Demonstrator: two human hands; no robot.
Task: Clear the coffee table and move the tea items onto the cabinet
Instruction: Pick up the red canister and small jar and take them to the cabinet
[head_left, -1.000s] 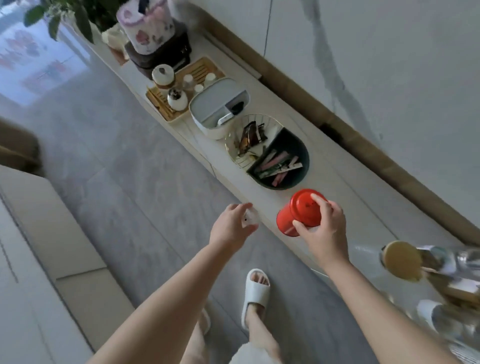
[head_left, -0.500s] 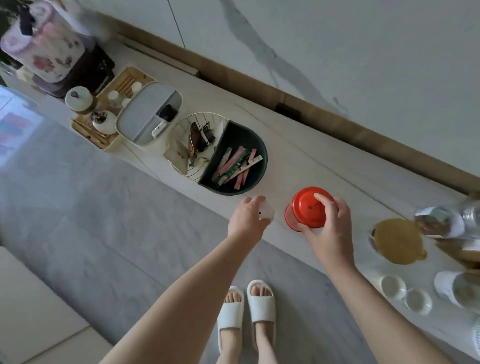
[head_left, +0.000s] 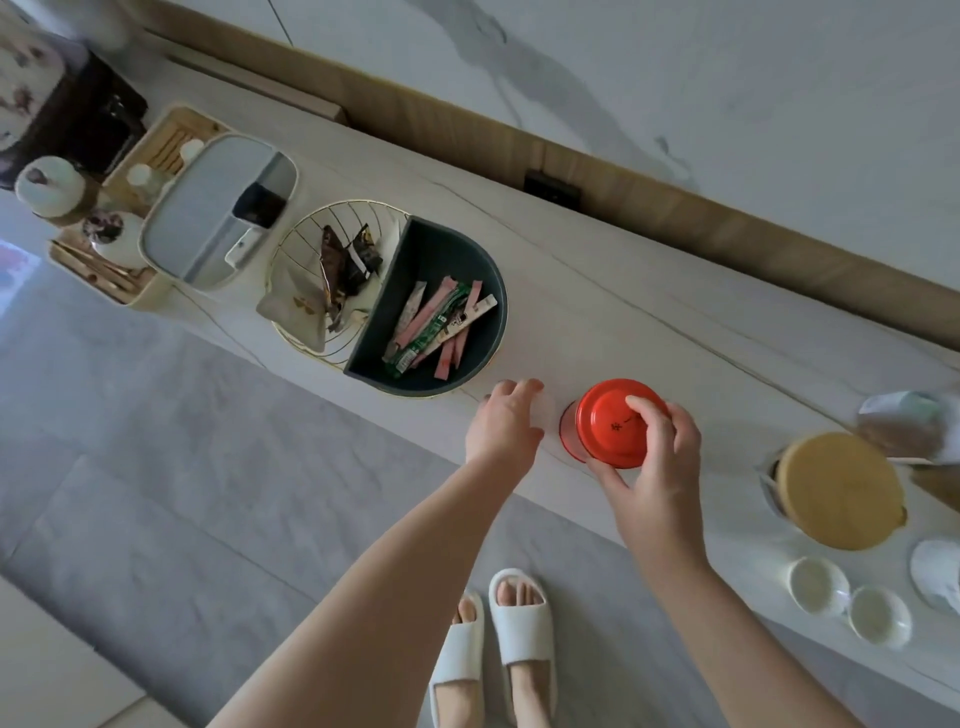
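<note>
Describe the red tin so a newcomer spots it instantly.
On the long pale cabinet top, look right of the dark half-round tray, near the front edge. The right hand grips the red tin, the only bright red thing there.

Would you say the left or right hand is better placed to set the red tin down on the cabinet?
The right hand, probably: it grips the red tin by its lid over the cabinet top, while the left hand holds a small white cup.

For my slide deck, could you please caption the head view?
Right hand sets a red tea canister on the cabinet; left hand holds a small white cup.
</note>
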